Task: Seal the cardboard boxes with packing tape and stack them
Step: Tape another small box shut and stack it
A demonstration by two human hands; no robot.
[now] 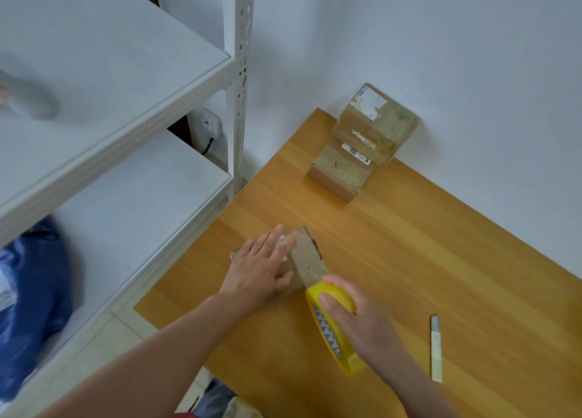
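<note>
Fingers (278,239) of my left hand (258,269) lie straight and slightly spread, pressing flat on the small cardboard box (294,282) near the tabletop's (441,244) left edge. A tape strip (310,257) runs across the box to the yellow tape roll (330,326), which my right hand (362,320) grips with curled fingers. Taped boxes (365,140) sit stacked at the far edge. A blade (436,348) lies to the right.

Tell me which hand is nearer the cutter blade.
Right. The right hand, holding the tape roll, sits just left of the cutter blade; the left hand presses the box farther left.
</note>
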